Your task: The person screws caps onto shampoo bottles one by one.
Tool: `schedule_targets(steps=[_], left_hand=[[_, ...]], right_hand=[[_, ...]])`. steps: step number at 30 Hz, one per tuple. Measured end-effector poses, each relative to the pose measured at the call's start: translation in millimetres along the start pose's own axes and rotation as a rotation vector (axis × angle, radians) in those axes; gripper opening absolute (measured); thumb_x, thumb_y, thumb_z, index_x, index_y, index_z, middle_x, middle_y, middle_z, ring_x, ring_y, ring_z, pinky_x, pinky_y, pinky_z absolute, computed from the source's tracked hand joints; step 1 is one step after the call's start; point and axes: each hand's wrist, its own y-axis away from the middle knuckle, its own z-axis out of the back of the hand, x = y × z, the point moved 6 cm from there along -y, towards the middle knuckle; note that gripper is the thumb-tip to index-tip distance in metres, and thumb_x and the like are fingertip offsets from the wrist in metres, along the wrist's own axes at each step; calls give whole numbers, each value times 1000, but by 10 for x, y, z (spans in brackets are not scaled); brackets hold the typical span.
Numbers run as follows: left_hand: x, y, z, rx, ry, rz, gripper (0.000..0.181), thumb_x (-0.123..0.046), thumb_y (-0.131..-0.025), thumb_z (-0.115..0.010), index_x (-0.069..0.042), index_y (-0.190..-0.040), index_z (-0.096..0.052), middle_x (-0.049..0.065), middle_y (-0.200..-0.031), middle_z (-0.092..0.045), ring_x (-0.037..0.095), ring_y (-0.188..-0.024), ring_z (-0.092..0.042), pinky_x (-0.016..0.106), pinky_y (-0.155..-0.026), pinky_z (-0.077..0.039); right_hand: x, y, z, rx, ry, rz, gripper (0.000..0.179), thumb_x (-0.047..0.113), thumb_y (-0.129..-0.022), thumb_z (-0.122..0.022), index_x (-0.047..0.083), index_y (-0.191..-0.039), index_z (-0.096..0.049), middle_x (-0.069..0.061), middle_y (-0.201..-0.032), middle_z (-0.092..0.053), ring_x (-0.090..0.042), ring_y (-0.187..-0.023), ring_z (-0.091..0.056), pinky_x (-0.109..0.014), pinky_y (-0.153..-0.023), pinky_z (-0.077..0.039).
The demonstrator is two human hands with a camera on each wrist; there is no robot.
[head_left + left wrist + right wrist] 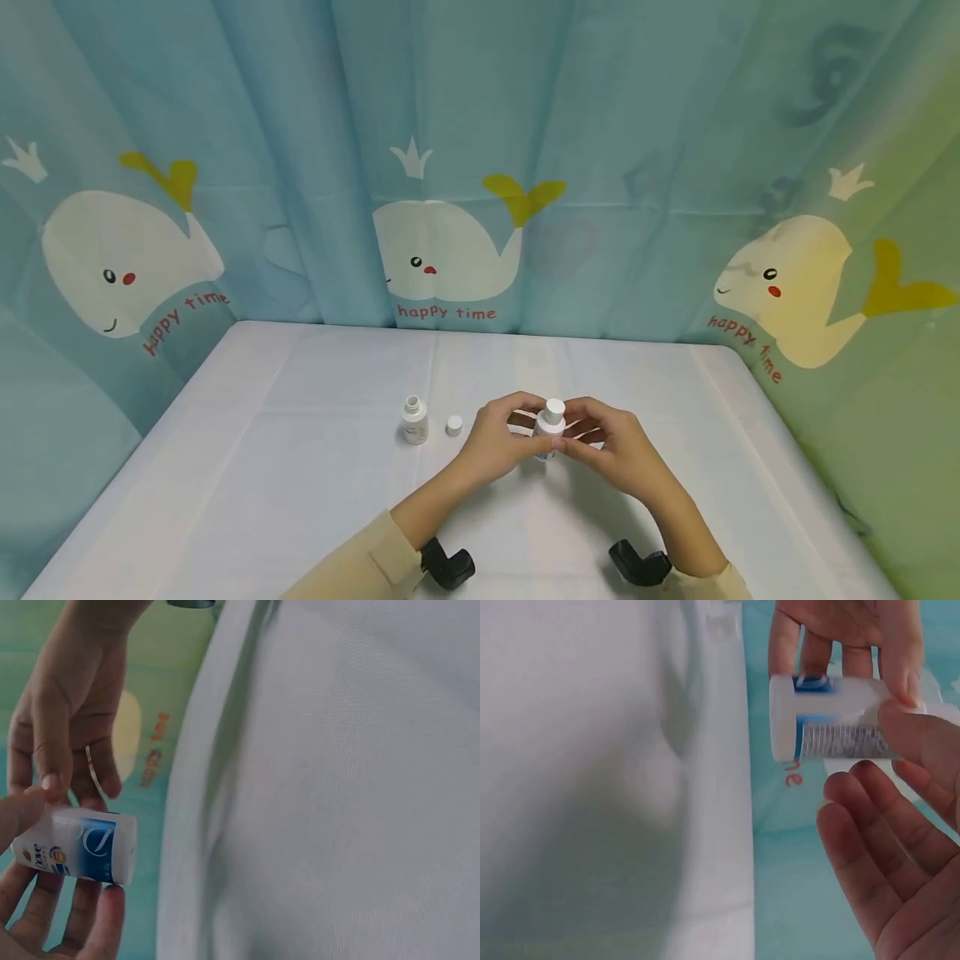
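Above the table, a small white bottle [550,426] is held upright between both hands, its white cap [555,407] on top. My left hand [495,440] grips it from the left, thumb in front and fingers behind. From the right, my right hand [621,450] holds it near the cap end with thumb and forefinger; the other fingers spread apart from it. The two thumbs meet at the bottle's front. A blue "Dove" label [96,846] shows in the left wrist view, and printed fine text [844,740] in the right wrist view.
A second white bottle [415,421], uncapped, stands upright on the white-covered table [300,500], left of the hands. Its loose white cap [454,426] lies to its right. Behind the table hangs a blue-green curtain [630,275] with printed whales.
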Motion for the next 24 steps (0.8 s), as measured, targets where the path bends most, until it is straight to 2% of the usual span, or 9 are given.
schedule_targets(steps=[5,10,15,24], left_hand=[[49,-125,-124,-26,-24,13,40,-23,-79,-85,-17,-115,-69,-3,-113,-69,16,-98,-69,25,-77,-56],[118,-193,-201,-38,-41,49,41,-22,-79,-86,-14,-115,-68,-1,-112,-69,15,-98,-69,24,-77,-55],[202,-230,-239,-39,-43,67,41,-21,-78,-87,-14,-113,-69,-2,-111,-70,15,-97,-69,24,-77,-54],[286,-243,-268,-23,-74,47,42,-21,-77,-88,-15,-114,-69,-2,-113,-71,17,-99,-70,28,-83,-56]], right_hand=[[-100,5,49,-22,33,-33,33,14,-87,-78,15,-117,-65,-2,-107,-71,-18,-86,-72,-33,-74,-60],[-201,25,66,-33,33,-86,33,14,-86,-79,14,-116,-65,-4,-107,-71,-20,-87,-72,-31,-74,-60],[-289,37,55,-34,36,-122,33,15,-86,-79,13,-116,-65,-4,-106,-71,-21,-88,-72,-30,-75,-59],[-350,37,31,-23,50,-136,32,14,-84,-80,13,-113,-66,-4,-104,-71,-22,-88,-72,-29,-74,-59]])
